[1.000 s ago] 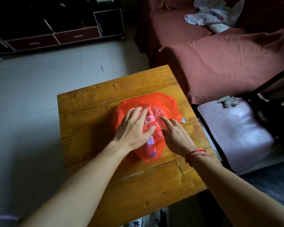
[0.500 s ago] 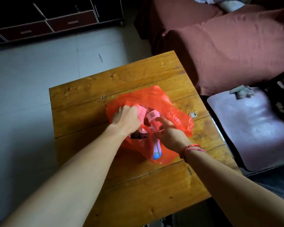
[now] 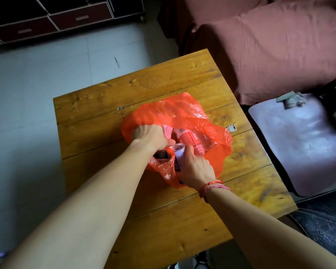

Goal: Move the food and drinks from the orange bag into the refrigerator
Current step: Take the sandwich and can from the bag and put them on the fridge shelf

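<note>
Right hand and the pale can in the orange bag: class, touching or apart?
Touching. The head view shows the right hand with fingers curled round the pale can at the orange bag's mouth.

Pretty clearly someone's living room at home: a sofa draped in rust-red cloth [image 3: 270, 55], a low dark cabinet with maroon drawer fronts [image 3: 81, 17] at the far side, pale tiled floor [image 3: 47, 84], a small square wooden plank desk [image 3: 163, 84] and a lilac padded seat [image 3: 303, 144] beside it.
</note>
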The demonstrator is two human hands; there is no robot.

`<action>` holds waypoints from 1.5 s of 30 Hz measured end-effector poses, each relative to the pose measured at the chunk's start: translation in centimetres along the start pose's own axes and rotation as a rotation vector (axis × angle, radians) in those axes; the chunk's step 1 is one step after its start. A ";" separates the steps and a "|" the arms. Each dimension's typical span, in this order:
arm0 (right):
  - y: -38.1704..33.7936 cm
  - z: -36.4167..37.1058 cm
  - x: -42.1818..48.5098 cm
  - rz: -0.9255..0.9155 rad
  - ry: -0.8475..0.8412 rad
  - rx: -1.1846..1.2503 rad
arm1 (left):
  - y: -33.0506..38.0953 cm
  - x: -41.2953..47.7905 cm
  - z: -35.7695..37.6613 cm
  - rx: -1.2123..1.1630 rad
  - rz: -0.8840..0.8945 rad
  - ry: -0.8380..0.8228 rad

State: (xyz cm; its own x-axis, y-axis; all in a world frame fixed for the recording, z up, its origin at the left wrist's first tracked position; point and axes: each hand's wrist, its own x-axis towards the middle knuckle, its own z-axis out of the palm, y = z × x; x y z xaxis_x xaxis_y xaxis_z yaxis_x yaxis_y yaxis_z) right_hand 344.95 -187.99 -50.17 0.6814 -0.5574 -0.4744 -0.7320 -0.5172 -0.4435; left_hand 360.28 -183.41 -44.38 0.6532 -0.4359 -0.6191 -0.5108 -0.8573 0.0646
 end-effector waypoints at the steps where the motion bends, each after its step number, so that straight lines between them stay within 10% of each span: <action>1: 0.0 0.4 -0.1 0.006 0.003 0.005 | 0.0 0.2 0.3 0.017 -0.019 -0.018; 24: 3.5 -6.5 -2.7 0.035 0.132 0.118 | 0.0 -3.6 4.4 -0.023 0.291 0.110; 29: 4.0 -6.7 -3.0 0.015 0.133 0.122 | -0.1 -3.8 3.6 -0.616 0.105 0.018; 45: 3.6 -9.2 -4.3 -0.128 0.098 0.193 | -0.4 -4.1 4.2 -0.333 0.066 0.126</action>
State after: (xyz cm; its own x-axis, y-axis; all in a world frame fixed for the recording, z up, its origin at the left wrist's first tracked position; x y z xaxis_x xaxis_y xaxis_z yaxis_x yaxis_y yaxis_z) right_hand 339.40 -193.43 -42.78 0.7579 -0.5608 -0.3333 -0.6197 -0.4592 -0.6365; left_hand 355.50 -180.14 -45.15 0.6993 -0.5062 -0.5047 -0.3582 -0.8592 0.3654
